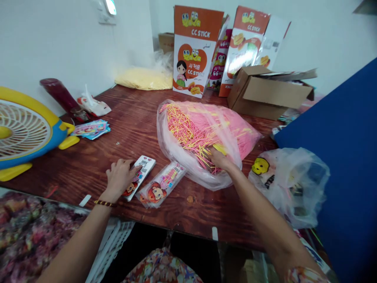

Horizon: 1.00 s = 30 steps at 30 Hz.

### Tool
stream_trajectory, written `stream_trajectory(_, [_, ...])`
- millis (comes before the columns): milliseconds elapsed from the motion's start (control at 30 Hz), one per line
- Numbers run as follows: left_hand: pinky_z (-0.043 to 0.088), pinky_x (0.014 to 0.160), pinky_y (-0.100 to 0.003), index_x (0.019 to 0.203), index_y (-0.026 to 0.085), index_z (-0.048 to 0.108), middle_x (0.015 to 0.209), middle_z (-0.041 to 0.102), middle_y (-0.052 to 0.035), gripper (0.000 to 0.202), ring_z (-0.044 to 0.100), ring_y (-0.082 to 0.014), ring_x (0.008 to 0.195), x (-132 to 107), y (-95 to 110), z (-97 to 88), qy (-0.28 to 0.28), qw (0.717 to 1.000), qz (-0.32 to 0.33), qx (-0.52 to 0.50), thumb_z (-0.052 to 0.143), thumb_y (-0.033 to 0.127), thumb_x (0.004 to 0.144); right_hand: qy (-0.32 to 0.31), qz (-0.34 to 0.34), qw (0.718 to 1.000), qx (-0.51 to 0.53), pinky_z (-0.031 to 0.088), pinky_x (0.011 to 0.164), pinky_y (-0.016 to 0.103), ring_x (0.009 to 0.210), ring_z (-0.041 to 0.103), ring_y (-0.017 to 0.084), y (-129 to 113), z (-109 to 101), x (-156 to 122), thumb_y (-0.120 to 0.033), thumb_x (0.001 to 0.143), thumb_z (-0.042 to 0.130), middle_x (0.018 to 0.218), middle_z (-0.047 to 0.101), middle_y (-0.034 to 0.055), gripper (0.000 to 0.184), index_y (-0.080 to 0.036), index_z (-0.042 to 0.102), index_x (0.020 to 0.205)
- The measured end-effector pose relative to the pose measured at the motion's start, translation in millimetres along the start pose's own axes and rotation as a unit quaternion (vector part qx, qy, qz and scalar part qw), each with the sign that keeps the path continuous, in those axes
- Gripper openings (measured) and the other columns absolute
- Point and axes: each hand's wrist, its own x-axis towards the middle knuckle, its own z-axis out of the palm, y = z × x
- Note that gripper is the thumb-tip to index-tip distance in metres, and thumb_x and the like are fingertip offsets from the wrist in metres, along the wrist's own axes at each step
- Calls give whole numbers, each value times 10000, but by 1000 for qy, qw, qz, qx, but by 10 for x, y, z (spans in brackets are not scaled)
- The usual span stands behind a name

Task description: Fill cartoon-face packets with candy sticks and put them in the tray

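My left hand (pixel 120 177) rests on the wooden table (pixel 129 129), fingers curled over the near end of a small printed packet (pixel 140 173) with a cartoon figure. A second, filled packet (pixel 161 184) lies just right of it. My right hand (pixel 219 158) reaches into a large clear plastic bag (pixel 203 137) full of thin pink and yellow sticks (pixel 194 129), its fingers closed among the sticks.
A yellow and blue fan (pixel 26 129) stands at the left edge. Flat packets (pixel 91 129) lie near a dark red bottle (pixel 63 98). Orange CC STICK boxes (pixel 196 47), an open cardboard carton (pixel 268 92), a smiley plastic bag (pixel 290 181) and a blue panel (pixel 338 157) fill the right.
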Motion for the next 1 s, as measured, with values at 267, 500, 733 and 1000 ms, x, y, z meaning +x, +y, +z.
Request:
stream_trajectory(267, [436,911,-568,1150,200,686,1226,650,-164,449,552,-404,1143,-36,85,-20,15,998,5,-53,445,511,934,61,29,969,239,433,588,248,573,507,131,38,50,-58,-362,846,415,646,564,-5,204,-194,516,790])
stream_trajectory(500, [439,907,-523,1125,220,681,1210,658,-145,440,556,-390,1144,-11,99,13,13,999,9,-45,482,549,912,125,20,916,380,466,728,288,757,566,171,-177,187,-140,-385,776,501,809,630,15,222,-204,537,899])
stream_trajectory(733, [467,831,-356,1048,217,655,1113,699,-89,356,618,-279,1049,141,-23,161,11,989,-25,-147,606,495,831,119,17,935,332,470,748,283,785,570,174,-189,202,-194,-334,811,443,837,639,25,200,-203,542,927])
stream_trajectory(1000, [483,786,-314,1024,185,660,1047,730,-86,373,669,-248,959,257,-55,143,-24,970,-49,-237,626,474,791,72,7,985,158,445,647,255,662,539,149,-32,-43,-189,-334,878,418,704,590,1,190,-198,528,804])
